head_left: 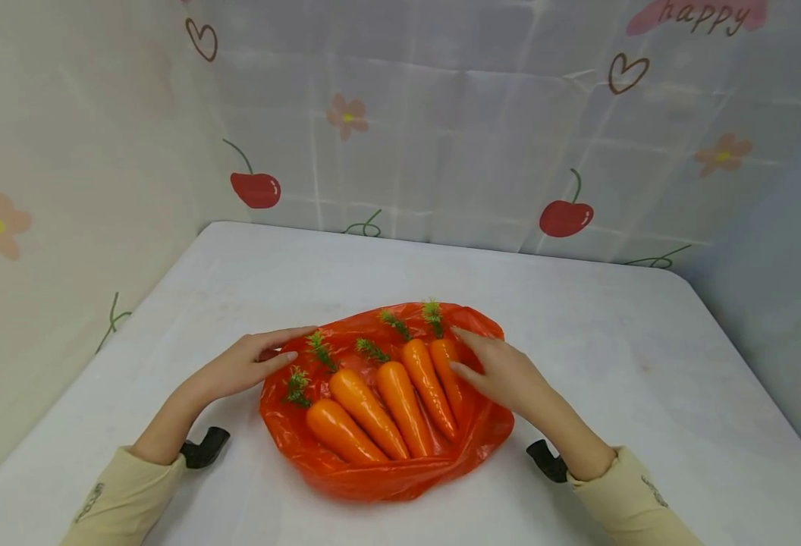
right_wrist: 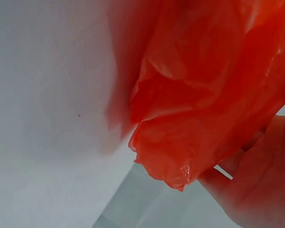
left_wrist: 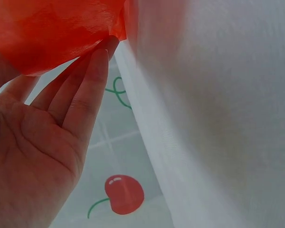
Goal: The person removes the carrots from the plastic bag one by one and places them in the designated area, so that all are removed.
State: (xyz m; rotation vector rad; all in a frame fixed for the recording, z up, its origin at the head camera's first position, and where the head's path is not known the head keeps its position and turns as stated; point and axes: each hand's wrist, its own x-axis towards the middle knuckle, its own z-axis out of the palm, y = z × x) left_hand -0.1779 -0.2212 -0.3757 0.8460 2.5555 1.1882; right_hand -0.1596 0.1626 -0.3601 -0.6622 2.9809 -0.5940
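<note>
Q. What is shown at the hands?
A. The left hand (head_left: 246, 368) is laid against the left edge of the red plastic bag (head_left: 373, 481), its fingers extended and its thumb held apart; no grip is seen. The right hand (head_left: 506, 371) is set at the opposite edge, its index finger and thumb likewise straight and spread. In the right wrist view its other fingers are partly covered by the bag.

Q. What is seen farther out?
A. Five carrots (head_left: 403, 406), glossy and apparently artificial, are contained side by side in the bag's wide mouth, their green tops (head_left: 321, 351) directed toward the far left. The bag is supported by a white table (head_left: 578, 334), behind which a cherry-printed curtain (head_left: 441, 152) is hung.

Q. By what might the arrangement be upset?
A. If only one edge were raised, the carrots would probably be tipped toward the other, and one could be spilled over the rim. If the weight were borne by a small fold, the thin plastic might be torn. By uneven inward drawing, the green tops could be snagged.
</note>
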